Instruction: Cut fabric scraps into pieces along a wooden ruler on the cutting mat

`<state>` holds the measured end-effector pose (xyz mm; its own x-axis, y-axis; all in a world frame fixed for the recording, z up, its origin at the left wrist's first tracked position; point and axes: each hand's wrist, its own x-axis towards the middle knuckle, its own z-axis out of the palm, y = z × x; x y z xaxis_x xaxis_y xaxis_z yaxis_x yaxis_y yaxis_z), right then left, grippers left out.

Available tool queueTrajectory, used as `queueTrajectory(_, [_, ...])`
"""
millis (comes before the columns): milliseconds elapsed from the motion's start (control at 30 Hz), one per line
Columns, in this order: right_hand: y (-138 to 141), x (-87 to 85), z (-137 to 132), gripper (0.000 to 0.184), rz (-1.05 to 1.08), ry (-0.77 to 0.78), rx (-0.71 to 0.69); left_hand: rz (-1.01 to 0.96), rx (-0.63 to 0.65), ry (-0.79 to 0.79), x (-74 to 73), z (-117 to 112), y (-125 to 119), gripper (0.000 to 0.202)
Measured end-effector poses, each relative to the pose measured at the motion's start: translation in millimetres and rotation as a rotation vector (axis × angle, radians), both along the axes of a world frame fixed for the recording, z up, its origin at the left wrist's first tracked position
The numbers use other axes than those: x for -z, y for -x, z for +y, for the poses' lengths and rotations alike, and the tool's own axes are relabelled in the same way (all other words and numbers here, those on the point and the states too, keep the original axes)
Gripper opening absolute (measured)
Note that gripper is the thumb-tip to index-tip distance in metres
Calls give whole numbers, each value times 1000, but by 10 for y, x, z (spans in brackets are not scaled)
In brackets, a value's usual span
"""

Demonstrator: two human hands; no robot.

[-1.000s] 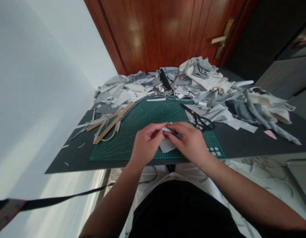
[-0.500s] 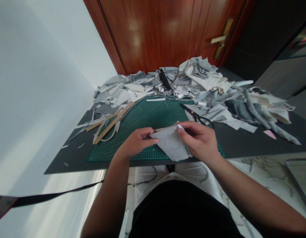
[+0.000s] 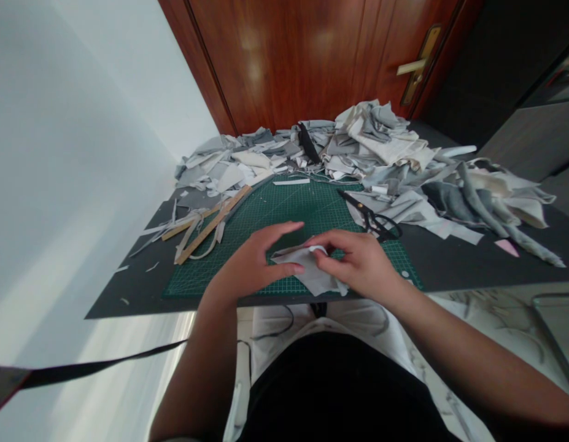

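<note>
A small light-grey piece of fabric (image 3: pixel 314 275) is over the near part of the green cutting mat (image 3: pixel 288 212). My right hand (image 3: pixel 358 258) pinches its upper edge between thumb and fingers, where a whitish fold shows. To the left, my left hand (image 3: pixel 254 261) is open, thumb and fingers spread apart around the fabric's left corner. Its thumb tip lies over the cloth or just above it; whether it touches I cannot tell. Black scissors (image 3: pixel 369 215) rest beyond my right hand, partly on grey cloth.
A heap of grey and cream fabric scraps (image 3: pixel 380 144) runs along the back of the dark table (image 3: pixel 454 270). Wooden rulers (image 3: pixel 215 224) and loose strips lie on the left. A small pink scrap (image 3: pixel 507 247) sits at right. A wooden door (image 3: pixel 312 61) stands behind.
My left hand has let go of the fabric's left corner and spread its fingers. My right hand has moved left with the fabric, which now looks more folded.
</note>
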<state>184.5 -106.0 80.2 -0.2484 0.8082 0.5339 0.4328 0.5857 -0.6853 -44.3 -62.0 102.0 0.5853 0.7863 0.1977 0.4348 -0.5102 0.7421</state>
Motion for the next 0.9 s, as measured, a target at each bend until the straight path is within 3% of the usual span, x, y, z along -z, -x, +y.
queueTrajectory(133, [60, -60, 10, 13, -39, -7, -120, 83, 42, 140, -117, -38, -161, 12])
queueTrajectory(333, [20, -17, 8, 4, -96, 115, -140, 1, -23, 54, -65, -15, -143, 14])
queueTrajectory(433, [9, 20, 17, 8, -96, 119, -187, -12, -34, 50, -29, -38, -114, 14])
queueTrajectory(600, [22, 32, 24, 12, -23, 126, -207, -132, -39, 152, 14, -67, -72, 7])
queueTrajectory(667, [19, 35, 34, 13, -5, 133, -206, -158, 1, 202, 17, -63, -78, 13])
queueTrajectory(767, [-5, 82, 80, 10, 48, 239, -225, -153, 74, 231, 45, -23, -100, 23])
queueTrajectory(900, [-38, 224, 206, 14, 309, 428, -210, -286, -17, 247, 227, 87, -110, 25])
